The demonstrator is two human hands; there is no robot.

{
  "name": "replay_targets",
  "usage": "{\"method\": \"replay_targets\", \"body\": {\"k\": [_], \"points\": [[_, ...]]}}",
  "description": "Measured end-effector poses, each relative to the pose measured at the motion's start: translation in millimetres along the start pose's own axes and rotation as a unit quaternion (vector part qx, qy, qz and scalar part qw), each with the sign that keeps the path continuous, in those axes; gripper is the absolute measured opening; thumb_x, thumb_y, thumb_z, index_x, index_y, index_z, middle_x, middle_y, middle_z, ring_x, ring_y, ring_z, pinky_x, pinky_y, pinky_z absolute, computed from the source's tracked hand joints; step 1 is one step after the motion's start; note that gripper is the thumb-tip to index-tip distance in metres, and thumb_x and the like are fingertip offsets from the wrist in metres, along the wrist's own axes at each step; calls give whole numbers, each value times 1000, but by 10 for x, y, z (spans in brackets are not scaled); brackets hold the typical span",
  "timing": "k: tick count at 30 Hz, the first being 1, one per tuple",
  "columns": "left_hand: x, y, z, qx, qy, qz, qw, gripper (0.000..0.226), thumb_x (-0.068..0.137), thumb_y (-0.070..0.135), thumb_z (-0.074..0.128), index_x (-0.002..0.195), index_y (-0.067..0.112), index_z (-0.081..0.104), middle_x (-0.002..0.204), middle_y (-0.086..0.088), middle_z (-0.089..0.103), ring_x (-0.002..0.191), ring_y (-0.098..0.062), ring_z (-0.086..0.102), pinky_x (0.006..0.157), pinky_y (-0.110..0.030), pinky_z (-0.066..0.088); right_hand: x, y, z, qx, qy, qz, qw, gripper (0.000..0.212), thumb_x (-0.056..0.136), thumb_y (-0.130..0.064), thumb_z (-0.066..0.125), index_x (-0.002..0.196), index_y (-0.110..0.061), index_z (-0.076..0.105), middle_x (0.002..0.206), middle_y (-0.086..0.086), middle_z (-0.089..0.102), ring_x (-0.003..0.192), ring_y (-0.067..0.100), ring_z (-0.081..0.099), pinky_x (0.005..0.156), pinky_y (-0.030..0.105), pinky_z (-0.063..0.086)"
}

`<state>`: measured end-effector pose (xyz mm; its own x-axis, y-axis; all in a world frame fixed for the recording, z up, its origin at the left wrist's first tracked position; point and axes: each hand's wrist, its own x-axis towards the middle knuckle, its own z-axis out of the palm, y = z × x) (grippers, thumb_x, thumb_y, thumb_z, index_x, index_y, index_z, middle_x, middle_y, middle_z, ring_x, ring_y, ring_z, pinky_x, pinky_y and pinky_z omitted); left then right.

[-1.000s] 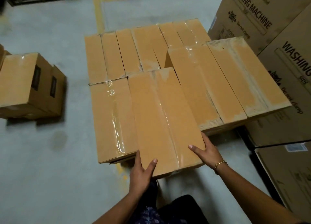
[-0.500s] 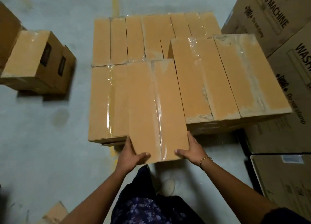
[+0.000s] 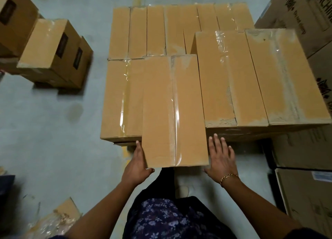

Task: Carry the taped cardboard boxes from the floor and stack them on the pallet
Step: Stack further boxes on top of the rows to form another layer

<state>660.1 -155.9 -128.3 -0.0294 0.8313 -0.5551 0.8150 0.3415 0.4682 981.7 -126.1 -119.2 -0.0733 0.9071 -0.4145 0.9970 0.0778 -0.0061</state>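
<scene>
Two bare hands frame a long taped cardboard box [image 3: 175, 111] lying on the near edge of a stack of similar boxes [image 3: 179, 32]. Far left, more taped boxes on the floor [image 3: 52, 50] stand well apart from the stack. The left hand [image 3: 137, 164] presses flat against the box's near-left corner, fingers straight along its left side and thumb hooked under the near edge. The box overhangs the stack toward the person. The right hand [image 3: 221, 158] is spread wide open, palm down, just beside the box's right edge; whether it touches the box cannot be told. A gold bracelet [image 3: 229, 177] circles that wrist. Both forearms reach forward from below. Right of the stack, two taller stacked boxes [image 3: 251, 77] sit beside large printed cartons [image 3: 305, 23].
</scene>
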Motion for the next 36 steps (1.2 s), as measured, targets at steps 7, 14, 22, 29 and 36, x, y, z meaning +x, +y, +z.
{"method": "replay_targets", "body": {"k": [7, 14, 22, 29, 36], "points": [[68, 9, -65, -47, 2, 6, 999, 122, 76, 42, 82, 160, 33, -7, 156, -4, 44, 129, -32, 55, 96, -46, 51, 184, 154, -33, -23, 0, 24, 999, 145, 54, -78, 77, 161, -10, 6, 169, 12, -1, 154, 36, 5, 119, 57, 17], [449, 165, -237, -77, 18, -19, 997, 111, 76, 31, 84, 156, 35, 8, 135, -5, 63, 116, -34, 62, 84, -40, 51, 550, 127, -286, -18, -13, 49, 999, 140, 65, -79, 70, 160, -13, -10, 168, 9, -13, 155, 32, -5, 122, 55, 8], [931, 268, -452, -84, 19, -39, 996, 120, 74, 27, 88, 159, 29, 3, 140, -4, 60, 120, -35, 60, 86, -36, 48, 1016, 78, -533, -23, -23, 36, 999, 136, 68, -81, 66, 160, -14, -9, 169, 4, -13, 155, 30, -5, 121, 54, 14], [1189, 323, -603, -69, 12, -48, 996, 125, 76, 27, 87, 161, 26, -5, 144, -9, 57, 119, -37, 60, 90, -40, 51, 1279, 62, -681, -40, -21, 11, 999, 128, 70, -78, 66, 160, -16, -1, 169, 3, -4, 155, 28, 3, 120, 52, 20], [1298, 329, -657, -64, 10, -50, 997, 127, 73, 30, 89, 160, 30, -3, 142, -9, 58, 118, -38, 60, 93, -45, 53, 1374, 36, -757, -26, -18, 12, 999, 117, 70, -70, 74, 156, -18, 15, 165, 3, 15, 150, 26, 18, 110, 48, 38]]}}
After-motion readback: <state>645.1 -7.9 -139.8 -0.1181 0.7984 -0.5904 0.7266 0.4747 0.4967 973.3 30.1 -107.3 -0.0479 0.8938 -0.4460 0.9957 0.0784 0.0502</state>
